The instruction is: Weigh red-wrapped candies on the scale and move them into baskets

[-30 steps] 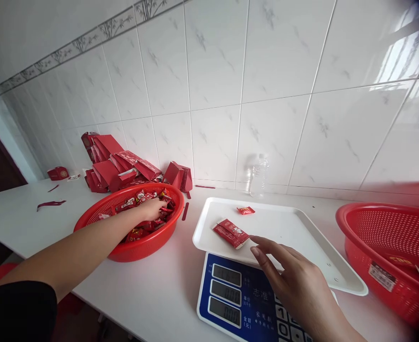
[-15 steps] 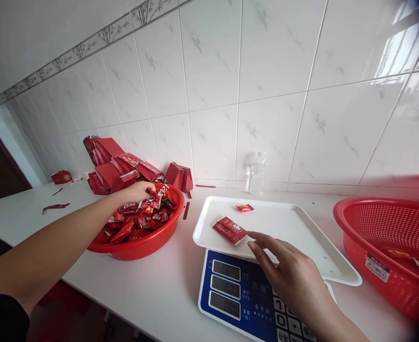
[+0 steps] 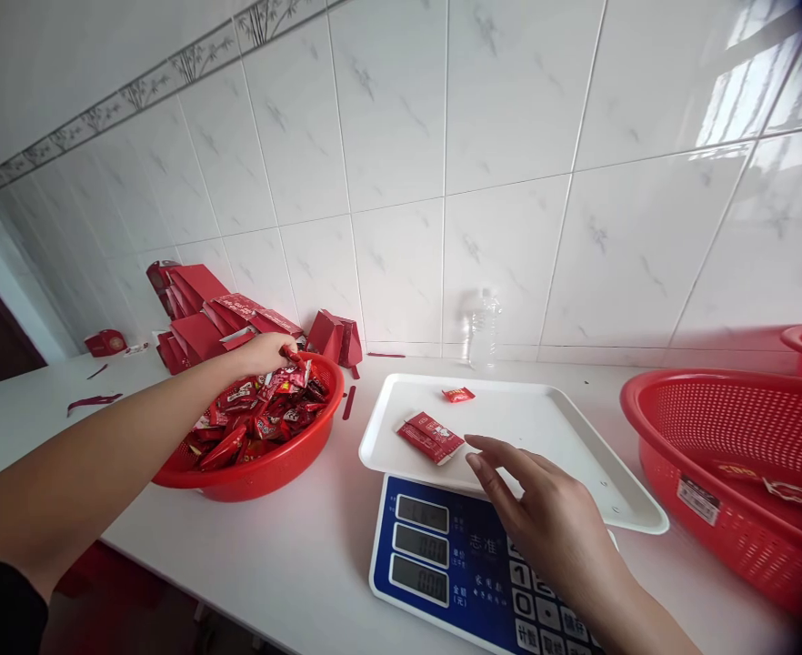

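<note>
My left hand (image 3: 270, 353) reaches over the far side of a red plastic basket (image 3: 265, 482). Its fingers are curled round a red-wrapped candy (image 3: 290, 354) at the top of the heap of wrapped candies (image 3: 255, 414). On the right, my right hand (image 3: 544, 500) hovers over the front edge of a white tray (image 3: 510, 414), thumb and fingers apart with nothing between them. Just left of its fingertips, a flat red packet (image 3: 431, 437) lies on the tray, and a small red candy (image 3: 458, 395) lies behind it. The tray sits on a blue digital scale (image 3: 428, 555).
Folded red boxes (image 3: 200, 314) are piled behind the left basket by the tiled wall. A clear plastic bottle (image 3: 485, 327) stands behind the tray. To the right is a larger red perforated basket (image 3: 674, 455) with a few things inside. Red strips (image 3: 94, 402) lie on the table.
The view has shifted slightly, moving the scene a little left. My right fingertips now show a small gap from the flat packet. My left hand stays at the basket's far side.
</note>
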`<control>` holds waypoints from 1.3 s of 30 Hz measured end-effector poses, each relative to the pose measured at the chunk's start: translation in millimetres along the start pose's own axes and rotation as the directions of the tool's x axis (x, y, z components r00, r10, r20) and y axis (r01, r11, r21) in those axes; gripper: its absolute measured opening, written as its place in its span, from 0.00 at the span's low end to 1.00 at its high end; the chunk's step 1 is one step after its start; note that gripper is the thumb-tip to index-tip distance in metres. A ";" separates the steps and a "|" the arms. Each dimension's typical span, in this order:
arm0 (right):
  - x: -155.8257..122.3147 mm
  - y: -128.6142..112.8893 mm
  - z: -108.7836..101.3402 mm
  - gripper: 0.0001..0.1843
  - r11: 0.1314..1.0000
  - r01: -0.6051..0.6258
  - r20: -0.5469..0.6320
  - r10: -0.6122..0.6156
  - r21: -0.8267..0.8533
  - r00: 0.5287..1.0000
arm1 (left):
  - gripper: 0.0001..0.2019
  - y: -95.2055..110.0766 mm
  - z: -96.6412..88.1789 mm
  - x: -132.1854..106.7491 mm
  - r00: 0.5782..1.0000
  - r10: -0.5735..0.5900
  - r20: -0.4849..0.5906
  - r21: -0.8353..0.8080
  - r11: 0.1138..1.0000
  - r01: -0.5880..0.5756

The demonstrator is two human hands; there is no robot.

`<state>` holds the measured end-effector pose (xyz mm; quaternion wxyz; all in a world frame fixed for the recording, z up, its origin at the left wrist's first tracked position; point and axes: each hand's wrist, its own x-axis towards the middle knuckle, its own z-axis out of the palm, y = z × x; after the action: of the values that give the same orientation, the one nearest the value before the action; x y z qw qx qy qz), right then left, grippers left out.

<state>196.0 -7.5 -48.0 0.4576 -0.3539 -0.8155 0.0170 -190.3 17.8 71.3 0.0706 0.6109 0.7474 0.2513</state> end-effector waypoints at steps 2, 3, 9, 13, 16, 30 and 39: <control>0.1 0.0 -0.9 0.20 0.999 -0.037 -0.013 0.037 0.010 0.999 | 0.05 13.7 3.0 2.1 0.999 0.021 -0.027 -0.074 0.997 -0.023; 0.4 0.3 -1.7 0.20 0.998 -0.064 -0.020 0.065 0.013 0.998 | 0.06 22.3 6.5 2.8 0.999 0.032 -0.032 -0.115 0.993 -0.035; 6.2 6.2 -9.7 0.23 0.954 -0.297 -0.025 0.298 0.046 0.954 | 0.05 84.5 57.0 2.6 0.990 0.113 0.083 -0.276 0.957 -0.087; 9.3 17.5 -13.5 0.23 0.908 -0.412 -0.070 0.417 0.068 0.906 | 0.10 123.4 91.9 -0.1 0.954 0.189 0.235 -0.310 0.944 -0.110; 11.5 27.1 -15.3 0.22 0.885 -0.462 -0.066 0.465 0.064 0.883 | 0.21 145.0 102.3 -2.9 0.892 0.251 0.377 -0.308 0.942 -0.134; 15.9 25.4 -23.5 0.18 0.877 -0.380 0.284 0.460 -0.294 0.841 | 0.52 157.1 150.8 -32.0 0.702 0.393 0.595 0.008 0.870 -0.493; 17.8 28.2 -33.5 0.17 0.865 -0.386 0.294 0.479 -0.322 0.827 | 0.33 161.6 181.4 -39.7 0.753 0.554 0.355 -0.119 0.826 -0.552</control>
<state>231.3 14.2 -25.4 0.2346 -0.5756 -0.7788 0.0840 36.1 53.2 -18.7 0.1363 0.8403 0.5051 0.1423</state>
